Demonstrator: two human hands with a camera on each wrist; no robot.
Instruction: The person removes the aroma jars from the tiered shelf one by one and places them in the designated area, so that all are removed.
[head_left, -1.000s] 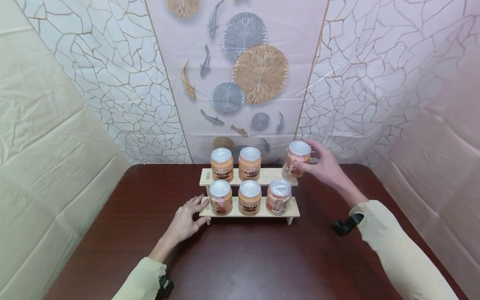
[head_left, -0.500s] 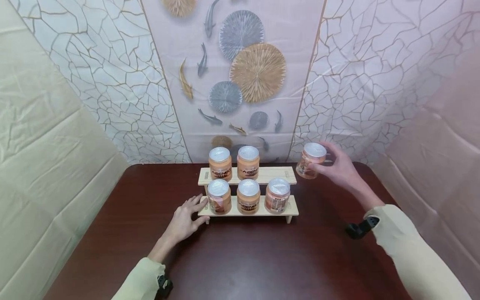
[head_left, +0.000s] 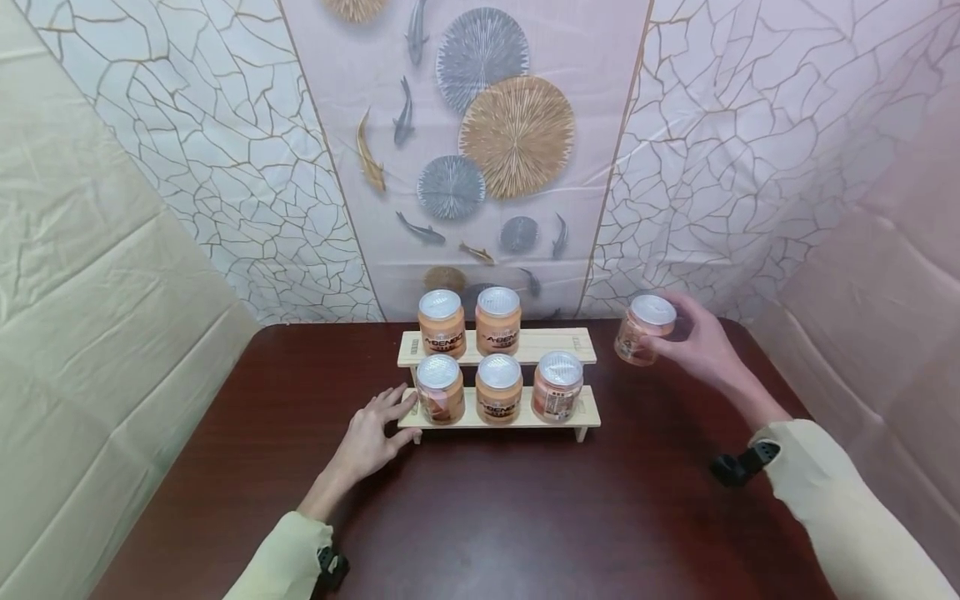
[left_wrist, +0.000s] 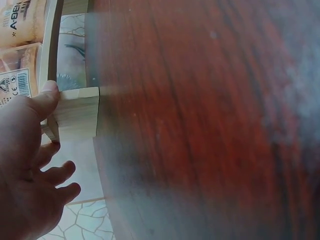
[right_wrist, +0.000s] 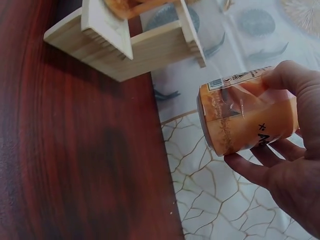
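Observation:
My right hand (head_left: 705, 343) grips a clear jar (head_left: 637, 333) with orange contents and a silver lid, held upright to the right of a two-tier wooden rack (head_left: 551, 344). In the right wrist view, thumb and fingers wrap the jar (right_wrist: 250, 112), its base apart from the table. My left hand (head_left: 371, 435) holds the left end of the rack's lower shelf; the left wrist view has its thumb on the shelf edge (left_wrist: 51, 50) and a finger by the corner. On the upper shelf stand two similar jars (head_left: 498, 323), and three jars (head_left: 498, 390) line the lower one.
The rack stands on a dark reddish-brown table (head_left: 495, 508) near its back edge. Behind it hangs a patterned cloth backdrop (head_left: 517, 137) with fish and round motifs. Pale cloth walls (head_left: 97, 275) flank both sides.
My right hand has lifted the jar off the right end of the upper shelf and carried it rightward, beyond the rack. My left hand has stayed at the lower shelf's left end.

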